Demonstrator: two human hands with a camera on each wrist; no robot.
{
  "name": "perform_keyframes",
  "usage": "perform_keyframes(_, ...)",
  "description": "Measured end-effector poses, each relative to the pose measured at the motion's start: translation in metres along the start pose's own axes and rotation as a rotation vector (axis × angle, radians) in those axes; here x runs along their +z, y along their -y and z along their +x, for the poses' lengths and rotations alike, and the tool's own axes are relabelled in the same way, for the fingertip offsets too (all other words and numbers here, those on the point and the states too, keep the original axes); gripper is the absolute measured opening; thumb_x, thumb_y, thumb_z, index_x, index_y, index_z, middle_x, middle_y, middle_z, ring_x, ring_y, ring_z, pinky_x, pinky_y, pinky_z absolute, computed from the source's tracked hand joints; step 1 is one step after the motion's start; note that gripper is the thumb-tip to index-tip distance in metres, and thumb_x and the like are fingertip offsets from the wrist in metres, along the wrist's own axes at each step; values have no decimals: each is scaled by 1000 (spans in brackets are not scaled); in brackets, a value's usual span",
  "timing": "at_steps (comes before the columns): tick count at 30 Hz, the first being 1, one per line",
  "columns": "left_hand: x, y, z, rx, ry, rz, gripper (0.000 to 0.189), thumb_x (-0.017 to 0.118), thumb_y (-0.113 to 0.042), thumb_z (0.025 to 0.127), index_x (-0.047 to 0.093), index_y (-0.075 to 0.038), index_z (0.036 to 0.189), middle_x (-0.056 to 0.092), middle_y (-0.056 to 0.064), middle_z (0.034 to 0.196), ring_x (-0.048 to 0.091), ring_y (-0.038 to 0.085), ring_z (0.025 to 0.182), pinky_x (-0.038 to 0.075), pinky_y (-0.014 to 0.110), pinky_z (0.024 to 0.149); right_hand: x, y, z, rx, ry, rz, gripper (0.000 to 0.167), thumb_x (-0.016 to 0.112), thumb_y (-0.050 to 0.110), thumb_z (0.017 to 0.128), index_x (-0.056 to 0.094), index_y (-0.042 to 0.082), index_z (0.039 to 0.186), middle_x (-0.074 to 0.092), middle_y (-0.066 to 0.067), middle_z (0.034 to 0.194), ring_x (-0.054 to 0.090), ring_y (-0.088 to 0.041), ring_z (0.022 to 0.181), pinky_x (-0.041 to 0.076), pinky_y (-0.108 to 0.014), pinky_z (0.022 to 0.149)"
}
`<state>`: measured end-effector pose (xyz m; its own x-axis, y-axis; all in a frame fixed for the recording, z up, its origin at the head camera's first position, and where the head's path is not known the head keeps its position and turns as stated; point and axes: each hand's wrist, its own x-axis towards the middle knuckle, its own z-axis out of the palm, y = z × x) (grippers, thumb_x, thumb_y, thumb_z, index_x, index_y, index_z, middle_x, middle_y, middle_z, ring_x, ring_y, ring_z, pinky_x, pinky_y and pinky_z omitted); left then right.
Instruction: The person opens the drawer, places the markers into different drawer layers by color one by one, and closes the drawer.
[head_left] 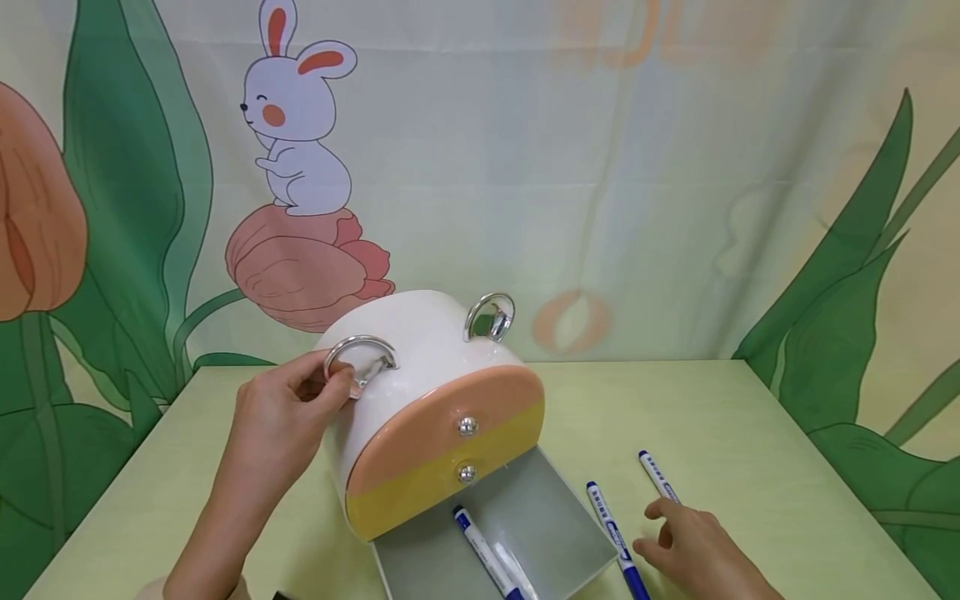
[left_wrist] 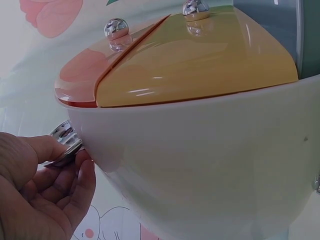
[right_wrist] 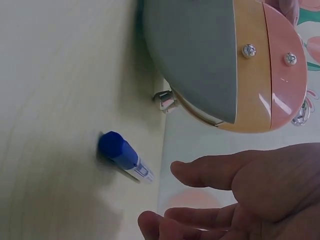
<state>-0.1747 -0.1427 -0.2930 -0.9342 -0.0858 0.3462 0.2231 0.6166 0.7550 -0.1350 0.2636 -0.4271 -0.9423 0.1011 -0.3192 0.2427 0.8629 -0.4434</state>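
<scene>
A white rounded drawer box (head_left: 405,350) stands tilted in the head view, with orange and yellow drawer fronts bearing silver knobs. My left hand (head_left: 270,425) pinches one silver ring handle (head_left: 360,342) on its side, between thumb and fingers. The lowest drawer (head_left: 558,512) is pulled out, and a blue-and-white marker (head_left: 483,550) lies inside it. My right hand (head_left: 697,546) hovers over the table with thumb and fingers apart, holding nothing. Two more markers lie beside it: one (head_left: 611,529) near the drawer's side, the other (head_left: 658,475) partly behind the fingers.
A second silver ring handle (head_left: 491,317) sits on the box's far side. The pale green table (head_left: 787,467) extends to the right. Behind it hangs a cloth backdrop (head_left: 675,208) printed with a rabbit, flowers and leaves. A small black object (head_left: 285,596) shows at the bottom edge.
</scene>
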Motion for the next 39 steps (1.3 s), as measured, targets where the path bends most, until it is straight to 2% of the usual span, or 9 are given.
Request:
perform_keyframes(7, 0, 0, 0, 7, -2, 6, 15, 64, -17, 100, 75, -8, 98, 64, 5, 78, 57, 21, 82, 50, 18, 63, 9, 0, 0, 45, 66, 23, 37, 78, 18, 93, 64, -4, 118, 62, -10, 80, 57, -22, 67, 55, -28, 62)
perform_keyframes(19, 1, 1, -1, 10, -8, 7, 15, 63, -18, 100, 74, -10, 94, 63, 3, 76, 55, 19, 81, 48, 19, 62, 17, 5, 0, 87, 120, 0, 41, 82, 22, 90, 64, -3, 117, 60, -10, 80, 57, -24, 71, 54, -30, 63)
perform_keyframes(30, 1, -1, 0, 25, -24, 0, 13, 65, -17, 99, 72, -9, 90, 62, 5, 76, 56, 20, 81, 49, 18, 63, 25, 6, 3, 88, 156, -27, 35, 81, 13, 88, 62, -3, 113, 61, -9, 78, 59, -23, 70, 56, -33, 65)
perform_keyframes(39, 1, 0, -1, 5, -7, -10, 14, 65, -19, 100, 74, -9, 96, 64, 5, 80, 58, 20, 84, 50, 17, 64, 27, 5, 5, 78, 155, -54, 21, 77, 3, 88, 65, -2, 104, 61, -8, 79, 58, -23, 71, 56, -34, 67)
